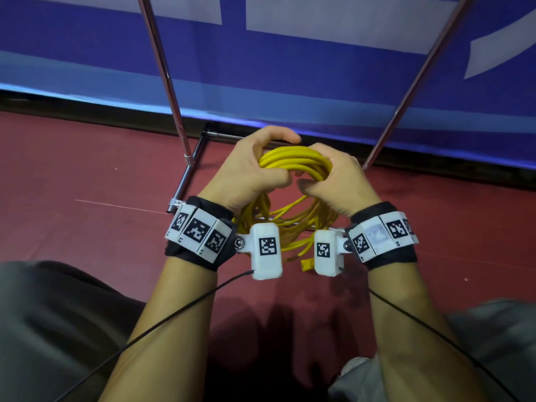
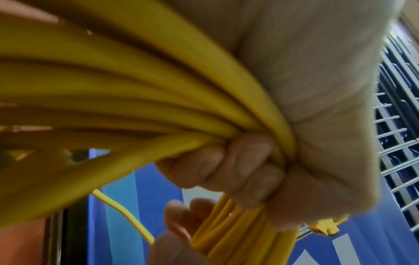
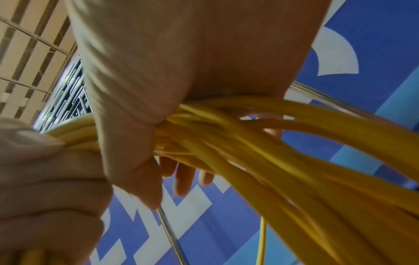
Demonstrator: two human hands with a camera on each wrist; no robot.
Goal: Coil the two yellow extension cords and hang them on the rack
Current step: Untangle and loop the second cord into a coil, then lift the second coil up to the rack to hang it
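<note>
— Cord first: where do you have it?

— Your yellow extension cord (image 1: 294,161) is bundled into a coil, held up in front of you between both hands, above the red floor (image 1: 72,227) and just in front of the chrome rack (image 1: 185,158).

— And your left hand?

— Your left hand (image 1: 255,166) has its grip wrapped round the top left of the coil. In the left wrist view your fingertips (image 2: 240,161) curl tight under the gathered strands, pressing them into the palm.

— Your right hand?

— Your right hand (image 1: 333,178) closes its grip on the top right of the same coil, thumb underneath. The right wrist view shows the strands (image 3: 272,143) fanning out from your palm.

— Where does the rest of it hang?

— Loose loops (image 1: 290,224) droop below your wrists, and a yellow plug end (image 1: 307,264) dangles near the floor between the two wrist cameras.

— Anything behind?

— Two slanted rack poles (image 1: 417,79) rise on either side of your hands, against a blue and white banner (image 1: 319,68). You see only one coil here; whether it holds both cords, I cannot tell.
</note>
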